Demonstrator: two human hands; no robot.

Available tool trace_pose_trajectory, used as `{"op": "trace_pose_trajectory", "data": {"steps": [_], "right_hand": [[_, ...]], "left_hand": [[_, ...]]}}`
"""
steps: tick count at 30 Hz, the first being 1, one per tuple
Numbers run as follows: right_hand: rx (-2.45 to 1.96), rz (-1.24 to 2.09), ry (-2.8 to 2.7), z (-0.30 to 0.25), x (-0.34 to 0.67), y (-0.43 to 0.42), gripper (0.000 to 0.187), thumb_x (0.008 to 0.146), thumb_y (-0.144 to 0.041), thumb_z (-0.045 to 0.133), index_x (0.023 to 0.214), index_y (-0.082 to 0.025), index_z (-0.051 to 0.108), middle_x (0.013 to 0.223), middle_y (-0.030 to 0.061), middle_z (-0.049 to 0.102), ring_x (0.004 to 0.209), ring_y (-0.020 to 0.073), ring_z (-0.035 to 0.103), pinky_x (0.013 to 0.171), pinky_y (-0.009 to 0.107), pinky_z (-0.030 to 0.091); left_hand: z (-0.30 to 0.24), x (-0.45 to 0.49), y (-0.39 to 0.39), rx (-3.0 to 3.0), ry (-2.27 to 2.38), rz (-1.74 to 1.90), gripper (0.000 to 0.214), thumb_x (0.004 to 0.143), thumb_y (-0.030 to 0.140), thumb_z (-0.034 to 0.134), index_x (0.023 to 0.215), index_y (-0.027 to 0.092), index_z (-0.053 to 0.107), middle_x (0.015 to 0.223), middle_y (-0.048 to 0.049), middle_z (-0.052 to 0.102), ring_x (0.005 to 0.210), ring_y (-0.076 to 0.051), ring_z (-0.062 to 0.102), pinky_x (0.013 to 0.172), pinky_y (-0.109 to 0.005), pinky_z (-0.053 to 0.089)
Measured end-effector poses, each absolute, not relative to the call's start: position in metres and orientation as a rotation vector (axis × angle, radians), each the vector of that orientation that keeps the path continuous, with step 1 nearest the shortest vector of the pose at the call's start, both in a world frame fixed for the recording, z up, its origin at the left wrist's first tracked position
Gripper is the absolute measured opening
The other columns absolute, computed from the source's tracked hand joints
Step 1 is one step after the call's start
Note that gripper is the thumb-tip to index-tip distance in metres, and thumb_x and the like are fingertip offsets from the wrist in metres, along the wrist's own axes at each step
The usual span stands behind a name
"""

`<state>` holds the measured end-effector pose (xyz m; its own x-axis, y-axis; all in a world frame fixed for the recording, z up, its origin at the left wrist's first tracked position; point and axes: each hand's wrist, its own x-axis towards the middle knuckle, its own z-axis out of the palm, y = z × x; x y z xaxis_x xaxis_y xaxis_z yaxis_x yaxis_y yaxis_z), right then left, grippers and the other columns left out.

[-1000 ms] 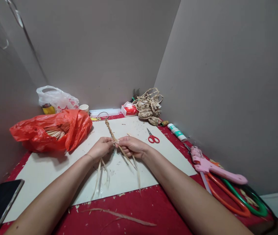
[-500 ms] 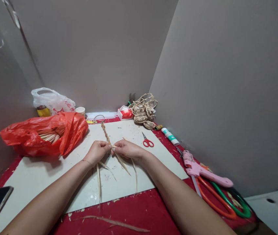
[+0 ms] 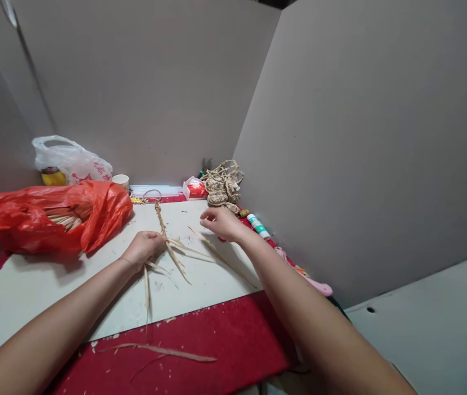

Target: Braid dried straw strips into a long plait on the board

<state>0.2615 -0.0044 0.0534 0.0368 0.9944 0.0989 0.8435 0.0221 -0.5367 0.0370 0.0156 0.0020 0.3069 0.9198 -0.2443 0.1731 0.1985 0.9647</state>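
Note:
My left hand (image 3: 147, 247) pinches the lower end of a braided straw cord (image 3: 160, 221). The cord runs up to a thin metal ring (image 3: 152, 196). Loose pale straw strands (image 3: 176, 261) fan out from the pinch, some hanging toward the front. Over the right part of the white board (image 3: 194, 282) is my right hand (image 3: 222, 223), fingers loosely bent and apart, with nothing seen in them. A separate straw strip (image 3: 222, 257) lies just below it. Only a bit of the red scissors (image 3: 222, 239) shows under that hand.
A red plastic bag (image 3: 106, 211) of straw bulges at the left, before a white bag (image 3: 79, 162) and a paper cup (image 3: 121, 180). Behind my right hand are coiled rope (image 3: 222, 189), a tissue pack (image 3: 194, 188) and a white-green tube (image 3: 258, 226). Grey panels enclose the back and right.
My right hand has let go of the straw and moved right and up, toward the scissors. My left hand keeps its pinch. The view has turned to the right.

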Motion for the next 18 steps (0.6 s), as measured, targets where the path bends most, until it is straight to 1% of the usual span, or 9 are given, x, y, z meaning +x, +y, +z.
{"op": "trace_pose_trajectory", "data": {"steps": [4, 6, 10, 12, 15, 17, 18], "right_hand": [[-2.148, 0.368, -1.92, 0.027, 0.262, -0.008, 0.023, 0.072, -0.035, 0.063, 0.088, -0.018, 0.067, 0.094, 0.0111, 0.067, 0.082, 0.0225, 0.059, 0.068, 0.029, 0.039], [-2.191, 0.32, -1.874, 0.012, 0.255, -0.005, 0.024, 0.074, -0.037, 0.061, 0.088, -0.018, 0.066, 0.095, 0.0125, 0.067, 0.087, 0.0249, 0.059, 0.07, 0.031, 0.039], [-2.137, 0.296, -1.794, 0.001, 0.243, 0.005, 0.012, 0.078, -0.024, 0.054, 0.078, -0.017, 0.063, 0.089, 0.0124, 0.067, 0.084, 0.0242, 0.059, 0.07, 0.033, 0.04], [-2.045, 0.427, -1.744, 0.009, 0.239, 0.006, 0.01, 0.076, -0.02, 0.053, 0.07, -0.016, 0.059, 0.082, 0.011, 0.066, 0.078, 0.0214, 0.059, 0.066, 0.03, 0.041], [-1.755, 0.847, -1.601, 0.032, 0.233, -0.003, 0.009, 0.073, -0.024, 0.057, 0.071, -0.016, 0.054, 0.074, 0.0054, 0.064, 0.063, 0.0138, 0.056, 0.054, 0.024, 0.042], [-1.481, 1.212, -1.415, 0.048, 0.226, -0.014, 0.018, 0.067, -0.027, 0.064, 0.076, -0.017, 0.052, 0.073, 0.0025, 0.063, 0.058, 0.0108, 0.054, 0.047, 0.02, 0.04], [-1.389, 1.327, -1.338, 0.054, 0.222, -0.02, 0.024, 0.063, -0.027, 0.068, 0.077, -0.017, 0.051, 0.072, 0.0015, 0.063, 0.057, 0.01, 0.054, 0.044, 0.018, 0.039]], "left_hand": [[0.002, 0.036, 0.016, 1.262, 1.144, 0.729, 0.024, 0.066, 0.034, 0.066, 0.06, 0.014, 0.054, 0.036, 0.0101, 0.029, 0.032, -0.003, 0.019, 0.037, -0.02, 0.013], [0.002, 0.036, 0.017, 1.262, 1.14, 0.725, 0.022, 0.067, 0.032, 0.065, 0.059, 0.015, 0.053, 0.035, 0.0101, 0.028, 0.032, -0.003, 0.019, 0.037, -0.02, 0.013], [0.001, 0.037, 0.018, 1.247, 1.138, 0.721, 0.022, 0.067, 0.032, 0.066, 0.059, 0.015, 0.053, 0.036, 0.0098, 0.03, 0.032, -0.003, 0.02, 0.037, -0.02, 0.012], [0.0, 0.037, 0.018, 1.238, 1.126, 0.728, 0.024, 0.067, 0.032, 0.067, 0.058, 0.015, 0.053, 0.036, 0.0092, 0.032, 0.032, -0.003, 0.021, 0.037, -0.02, 0.013], [-0.001, 0.038, 0.017, 1.239, 1.119, 0.731, 0.025, 0.067, 0.032, 0.067, 0.056, 0.015, 0.052, 0.037, 0.0085, 0.034, 0.032, -0.003, 0.023, 0.036, -0.02, 0.014], [-0.002, 0.038, 0.017, 1.237, 1.128, 0.739, 0.025, 0.066, 0.032, 0.067, 0.056, 0.015, 0.053, 0.036, 0.0085, 0.034, 0.032, -0.003, 0.023, 0.035, -0.02, 0.015], [-0.002, 0.038, 0.017, 1.236, 1.129, 0.744, 0.024, 0.066, 0.032, 0.067, 0.056, 0.014, 0.054, 0.036, 0.0085, 0.034, 0.031, -0.003, 0.023, 0.035, -0.02, 0.015]]}}
